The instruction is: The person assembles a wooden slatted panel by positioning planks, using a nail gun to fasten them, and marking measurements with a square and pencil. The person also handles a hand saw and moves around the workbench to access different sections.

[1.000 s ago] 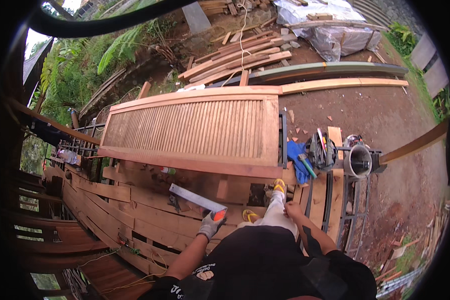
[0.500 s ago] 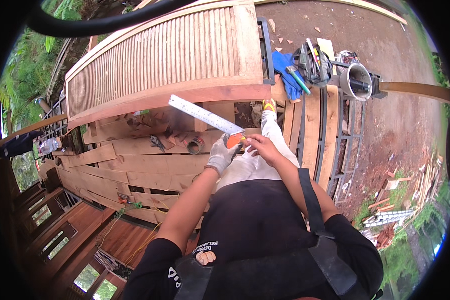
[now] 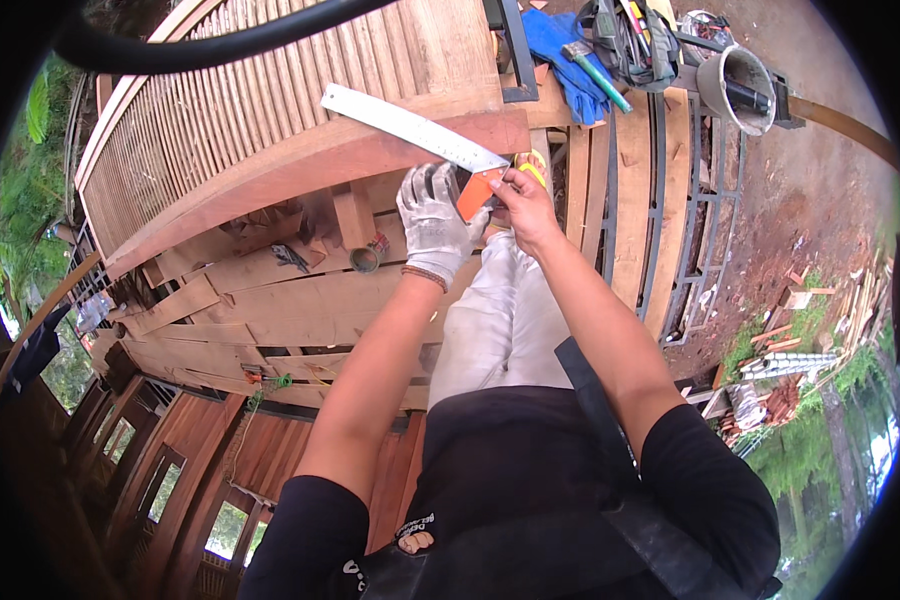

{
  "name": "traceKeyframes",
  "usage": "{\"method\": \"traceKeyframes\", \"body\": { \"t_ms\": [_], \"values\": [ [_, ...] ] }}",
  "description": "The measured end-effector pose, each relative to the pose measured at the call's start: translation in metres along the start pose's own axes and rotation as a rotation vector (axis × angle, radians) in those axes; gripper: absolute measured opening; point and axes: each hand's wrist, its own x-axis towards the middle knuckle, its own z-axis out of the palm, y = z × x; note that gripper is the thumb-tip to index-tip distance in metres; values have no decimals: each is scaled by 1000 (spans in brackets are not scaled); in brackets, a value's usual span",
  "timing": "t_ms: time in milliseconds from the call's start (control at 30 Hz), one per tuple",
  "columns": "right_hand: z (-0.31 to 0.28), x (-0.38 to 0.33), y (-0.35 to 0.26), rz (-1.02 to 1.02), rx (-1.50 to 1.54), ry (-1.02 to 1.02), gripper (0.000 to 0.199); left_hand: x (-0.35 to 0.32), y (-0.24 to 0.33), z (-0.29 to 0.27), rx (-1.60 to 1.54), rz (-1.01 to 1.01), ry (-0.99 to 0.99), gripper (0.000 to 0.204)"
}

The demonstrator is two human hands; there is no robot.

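A try square [image 3: 482,192] with a long metal blade and an orange stock is between my hands. Its blade slants up to the left, over the near edge of a louvered wooden panel [image 3: 400,75]. My left hand [image 3: 438,222], in a pale work glove, is closed around the lower end of the orange stock, its fingers bent toward the panel. Bare and pinching, my right hand [image 3: 526,208] grips the stock close to where it meets the blade. Whether the blade touches the panel is hard to tell. Part of the stock is hidden by my fingers.
Wooden planks [image 3: 300,305] lie below, with a roll of tape [image 3: 364,258] and dark gloves [image 3: 290,257] on them. At the far right are a blue cloth [image 3: 560,65], a green-handled tool [image 3: 600,78], a tool bag [image 3: 635,40] and a bucket [image 3: 712,85]. Gaps show between the right-hand planks.
Both hands and the try square have moved forward, and the blade now overlaps the panel's slats. My left hand's fingers reach farther up beside the stock. The view has shifted too.
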Motion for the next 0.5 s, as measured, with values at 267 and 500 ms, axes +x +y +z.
{"method": "traceKeyframes", "body": {
  "t_ms": [267,500],
  "values": [
    [3,20,3,6,147,-27,17,23,-9,10,159,156,-221,101],
    [0,24,6,13,112,0,15,25,-14,10,144,186,-215,96]
  ]
}}
